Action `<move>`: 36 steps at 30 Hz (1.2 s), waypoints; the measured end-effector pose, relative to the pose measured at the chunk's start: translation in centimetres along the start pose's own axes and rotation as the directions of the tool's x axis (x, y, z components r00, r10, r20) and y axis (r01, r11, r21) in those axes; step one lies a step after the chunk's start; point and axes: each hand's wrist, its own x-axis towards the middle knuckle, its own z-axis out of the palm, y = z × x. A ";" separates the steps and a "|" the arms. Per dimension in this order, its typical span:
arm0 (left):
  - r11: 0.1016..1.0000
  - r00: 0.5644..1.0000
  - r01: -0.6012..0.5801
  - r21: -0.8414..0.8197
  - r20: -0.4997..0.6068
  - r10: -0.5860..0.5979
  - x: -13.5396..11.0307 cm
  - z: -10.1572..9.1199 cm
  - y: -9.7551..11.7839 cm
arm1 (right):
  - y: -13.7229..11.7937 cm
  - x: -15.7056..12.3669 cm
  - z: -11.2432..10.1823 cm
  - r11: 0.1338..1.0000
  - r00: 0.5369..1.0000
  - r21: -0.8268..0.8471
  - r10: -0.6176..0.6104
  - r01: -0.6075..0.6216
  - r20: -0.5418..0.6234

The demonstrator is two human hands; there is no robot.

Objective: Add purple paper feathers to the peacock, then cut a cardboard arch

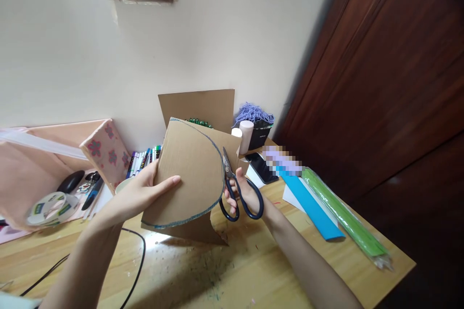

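A brown cardboard sheet (192,169) with a curved blue line drawn on it is tilted up above the table. My left hand (152,188) grips its left edge, thumb on the front face and fingers hidden behind. Black-handled scissors (229,169) stand at the right side of the curve, blades pointing up along the line. My right hand (244,193) has its fingers in the scissor loops. Part of the cardboard outside the curve is cut and hangs below and to the right, still partly behind the sheet.
Behind stands another cardboard piece (203,101) against the wall. To the right lie a phone (263,168), a blue strip (310,207) and a green packet (344,212); purple yarn (252,113) sits behind. Leftward are a pink box (105,152), markers (143,160), tape (52,208) and a black cable (143,251).
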 end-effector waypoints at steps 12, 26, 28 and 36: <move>0.998 1.000 0.012 -0.061 0.014 -0.011 -0.6 -0.9 1.4 | -1.7 -1.8 -0.2 0.999 0.996 0.034 -0.018 0.015 0.093; 0.995 0.999 -0.038 -0.092 -0.005 0.038 -0.5 -1.0 0.9 | -4.6 -0.5 0.2 0.993 0.996 -0.112 -0.042 0.034 -0.072; 0.993 1.000 -0.019 -0.119 0.019 0.022 -0.7 -1.0 0.7 | -4.9 -0.6 0.2 0.993 0.999 -0.114 -0.046 0.043 -0.021; 0.984 1.000 0.003 -0.178 -0.002 -0.004 -1.5 -1.2 0.6 | -6.8 0.0 0.8 0.990 0.997 -0.141 -0.032 0.022 -0.068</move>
